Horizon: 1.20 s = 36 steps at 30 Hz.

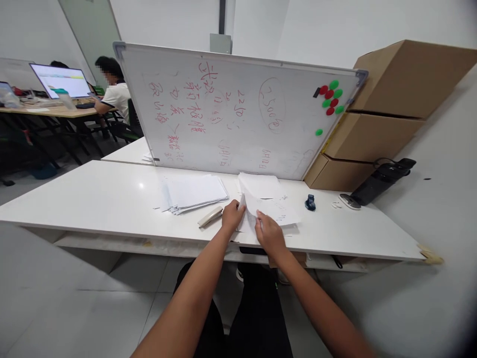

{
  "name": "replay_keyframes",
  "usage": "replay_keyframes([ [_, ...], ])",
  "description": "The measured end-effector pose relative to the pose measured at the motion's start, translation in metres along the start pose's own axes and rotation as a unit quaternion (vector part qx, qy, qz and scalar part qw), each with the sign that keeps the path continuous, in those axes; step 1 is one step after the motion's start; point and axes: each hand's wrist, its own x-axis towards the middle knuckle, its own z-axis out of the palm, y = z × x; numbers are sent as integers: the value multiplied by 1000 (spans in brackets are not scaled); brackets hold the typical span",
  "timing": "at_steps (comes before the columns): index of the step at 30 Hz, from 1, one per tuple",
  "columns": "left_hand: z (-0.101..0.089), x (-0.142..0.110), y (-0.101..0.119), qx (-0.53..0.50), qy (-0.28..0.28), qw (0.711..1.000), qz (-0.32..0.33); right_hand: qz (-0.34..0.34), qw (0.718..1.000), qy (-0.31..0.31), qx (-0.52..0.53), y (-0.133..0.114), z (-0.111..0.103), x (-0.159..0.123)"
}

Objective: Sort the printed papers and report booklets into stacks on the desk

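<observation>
My left hand (pixel 233 216) is closed on the left edge of some white paper sheets (pixel 250 206), which stand tilted up from the desk. With its fingers pinched, my right hand (pixel 269 231) grips the lower right part of the same sheets. Beneath and behind them lie more loose papers (pixel 263 183), some with handwriting. Left of my left hand rests a beige stapler (pixel 210 217). Beyond the stapler is a thick, uneven stack of paper (pixel 197 192). How many sheets I hold cannot be made out.
A whiteboard (pixel 231 114) with red writing and magnets leans behind the white desk (pixel 104 194). Cardboard boxes (pixel 387 134) are stacked at right, beside a black bottle (pixel 382 179), a mouse (pixel 349 201) and a small dark blue object (pixel 310 202). Another person (pixel 116 97) sits at a far-left desk.
</observation>
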Motion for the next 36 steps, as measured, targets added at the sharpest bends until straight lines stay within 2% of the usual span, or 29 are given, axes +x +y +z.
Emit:
replay_keyframes([
  [6, -1, -2, 1, -46, 16, 999, 10, 47, 992, -114, 26, -16, 26, -17],
  [14, -2, -1, 4, 10, -16, 1000, 1, -14, 987, -154, 47, -22, 13, -18],
  [17, -2, 1, 2, 22, -38, 999, 4, -25, 989, -131, 57, -23, 15, -21],
  [20, -3, 1, 0, 28, -59, 998, 13, -9, 995, -61, 85, -23, 18, -25],
  [21, -5, -1, 1, 15, -66, 998, 19, 17, 996, -26, 85, -22, 18, -25],
  [23, -11, -7, 4, -58, -86, 994, 23, 110, 990, 53, 65, -14, 13, -20],
  [26, -31, -22, 17, -237, -125, 963, 14, 296, 941, 141, 79, 12, -5, 1],
  [27, -39, -26, 23, -281, -134, 950, 16, 345, 919, 146, 120, 23, -14, 10],
  [28, -48, -31, 29, -308, -140, 941, 24, 376, 899, 125, 186, 34, -23, 19],
  [30, -65, -37, 39, -324, -146, 933, 51, 379, 856, 46, 349, 51, -40, 33],
  [32, -77, -41, 43, -322, -154, 932, 67, 357, 816, -6, 455, 58, -51, 38],
  [34, -81, -42, 39, -318, -161, 933, 56, 361, 797, -21, 483, 54, -54, 34],
  [36, -77, -45, 32, -307, -159, 938, 13, 386, 799, -29, 460, 42, -51, 23],
])
